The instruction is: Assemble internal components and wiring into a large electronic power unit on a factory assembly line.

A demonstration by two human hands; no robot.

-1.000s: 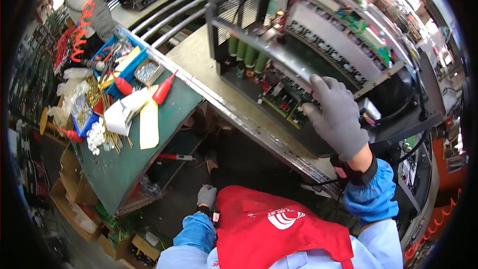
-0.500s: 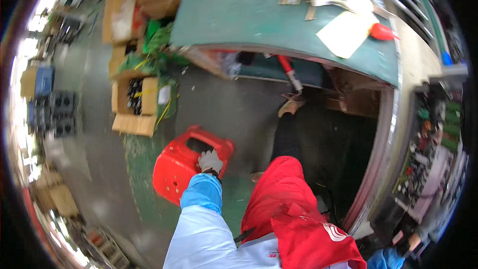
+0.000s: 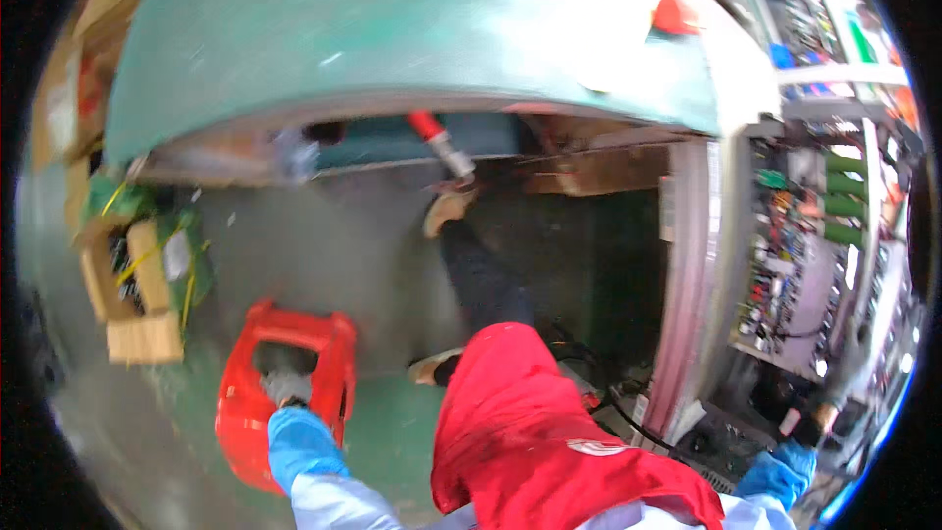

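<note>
The person stands at the edge of a green workbench (image 3: 324, 49) and leans down to the left side. The left hand (image 3: 287, 389), in a grey glove, reaches into the opening in the top of a red plastic stool (image 3: 285, 388) that sits on the floor (image 3: 324, 255) just to the left of the person's legs. The fingers curl over the rim of that opening, so the hand looks closed on the stool, though the picture is blurred there and the hold is hard to read closely. A blue sleeve cover (image 3: 299, 442) wraps the forearm above it.

The right hand (image 3: 844, 378), also gloved in grey, is far off at the right edge, up against the open metal cabinet (image 3: 814, 265) full of circuit boards and wiring. I cannot tell whether it grips anything or just rests there, since it is small and smeared at the rim.

A red apron (image 3: 549, 432) hangs down the person's front. Both shoes (image 3: 446, 211) show on the grey floor under the bench. A red-handled screwdriver (image 3: 442, 142) lies on the shelf below the bench top. On the floor to the left stand cardboard boxes (image 3: 132, 294) with green parts and wires in them.
</note>
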